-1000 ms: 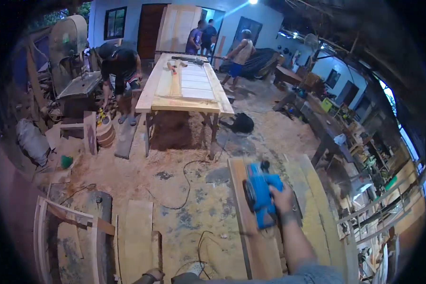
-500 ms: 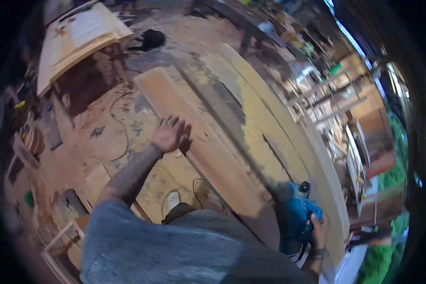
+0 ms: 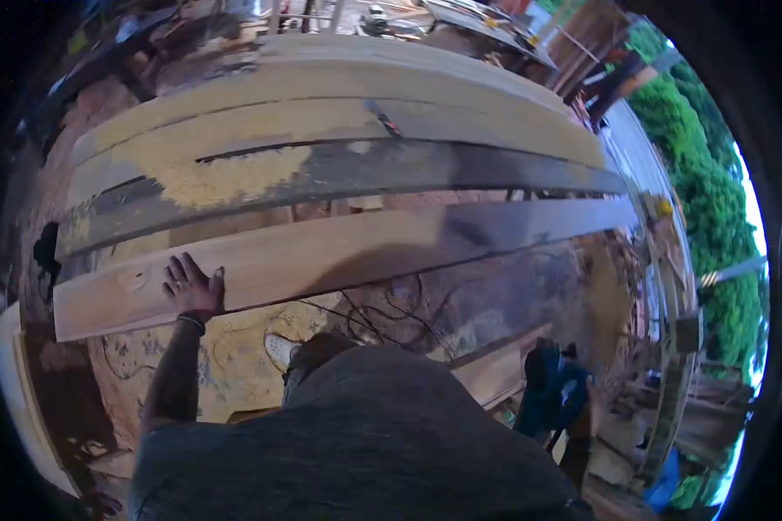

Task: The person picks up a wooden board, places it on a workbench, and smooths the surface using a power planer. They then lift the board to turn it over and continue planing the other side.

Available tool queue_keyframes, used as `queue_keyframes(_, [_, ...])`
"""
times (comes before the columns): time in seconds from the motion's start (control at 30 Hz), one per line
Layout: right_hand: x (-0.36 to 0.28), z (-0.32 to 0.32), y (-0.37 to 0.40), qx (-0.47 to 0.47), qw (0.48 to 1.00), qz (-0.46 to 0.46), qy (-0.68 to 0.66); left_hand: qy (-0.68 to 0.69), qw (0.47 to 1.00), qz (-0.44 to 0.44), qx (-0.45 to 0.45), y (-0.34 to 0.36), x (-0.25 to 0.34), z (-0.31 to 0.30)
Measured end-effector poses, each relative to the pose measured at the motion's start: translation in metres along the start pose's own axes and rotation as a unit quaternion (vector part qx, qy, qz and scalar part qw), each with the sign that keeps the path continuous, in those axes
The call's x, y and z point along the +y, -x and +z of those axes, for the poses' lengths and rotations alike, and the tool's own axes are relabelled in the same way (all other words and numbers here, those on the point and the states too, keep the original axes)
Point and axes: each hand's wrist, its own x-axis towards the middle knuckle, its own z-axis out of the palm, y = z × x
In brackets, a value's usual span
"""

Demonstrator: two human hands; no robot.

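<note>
A long pale plank [image 3: 339, 252] runs across the near side of the workbench. My left hand [image 3: 193, 291] lies flat on it near the left end, fingers spread, holding nothing. At the lower right, my right hand [image 3: 593, 401] grips a blue electric planer [image 3: 547, 391] by its rear handle. The planer is apart from the plank, beside my body, and partly in shadow. My right fingers are largely hidden behind the handle.
Worn bench boards [image 3: 391, 165] lie beyond the plank, coated with sawdust [image 3: 235, 178] and split by gaps. A thin dark and orange tool [image 3: 387, 122] rests there. Loose cable [image 3: 382, 321] lies on the ground near my shoe [image 3: 280, 349]. Another board [image 3: 504, 365] is beneath the planer's side.
My view has swung to the right. The planer has left the bench boards and is now held low at my right side. My left hand now rests flat near the plank's left end.
</note>
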Motion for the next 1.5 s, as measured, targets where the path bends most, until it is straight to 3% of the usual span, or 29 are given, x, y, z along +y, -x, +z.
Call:
queue_keyframes(0.07, [0.042,-0.032,0.005,0.011,1.0,-0.021,0.02,0.017,0.997,0.064,-0.039,0.021,0.065,-0.018])
queue_keyframes(0.2, [0.129,-0.086,0.028,0.019,0.976,-0.163,0.144,0.052,0.978,0.196,-0.051,0.059,0.178,-0.016])
queue_keyframes(0.27, [0.157,-0.108,0.043,0.028,0.953,-0.233,0.192,0.059,0.971,0.22,-0.071,0.072,0.227,-0.031])
queue_keyframes(0.33, [0.197,-0.135,0.052,0.043,0.957,-0.223,0.182,0.059,0.964,0.244,-0.085,0.082,0.269,-0.029])
queue_keyframes(0.47, [0.303,-0.182,0.09,0.099,0.985,-0.086,0.113,0.041,0.944,0.304,-0.117,0.09,0.35,-0.037])
queue_keyframes(0.53, [0.317,-0.18,0.127,0.137,0.967,-0.084,0.198,0.032,0.939,0.327,-0.1,0.088,0.386,-0.03])
queue_keyframes(0.6, [0.322,-0.178,0.156,0.168,0.952,-0.064,0.249,0.021,0.933,0.348,-0.088,0.094,0.418,-0.026])
queue_keyframes(0.8, [0.332,-0.179,0.183,0.246,0.957,0.102,0.112,0.035,0.903,0.423,-0.061,0.1,0.53,-0.017])
queue_keyframes(0.93, [0.332,-0.183,0.16,0.295,0.929,0.206,-0.082,0.061,0.882,0.465,-0.056,0.128,0.611,-0.035])
queue_keyframes(1.07, [0.322,-0.193,0.1,0.328,0.851,0.268,-0.312,0.051,0.853,0.519,-0.02,0.132,0.711,-0.014])
queue_keyframes(1.2, [0.312,-0.226,0.012,0.339,0.797,0.279,-0.414,0.041,0.827,0.56,-0.024,0.137,0.818,0.0])
queue_keyframes(1.23, [0.282,-0.229,-0.022,0.374,0.777,0.307,-0.402,0.055,0.822,0.566,-0.023,0.148,0.842,-0.012])
queue_keyframes(1.33, [0.219,-0.248,-0.106,0.293,0.826,0.221,-0.427,0.036,0.8,0.593,-0.089,0.162,0.906,-0.026])
queue_keyframes(1.43, [0.196,-0.285,-0.188,0.437,0.795,0.228,-0.353,0.035,0.769,0.621,-0.148,0.177,0.983,-0.036])
queue_keyframes(1.5, [0.173,-0.296,-0.217,0.373,0.842,0.152,-0.359,0.034,0.747,0.641,-0.171,0.184,1.027,-0.043])
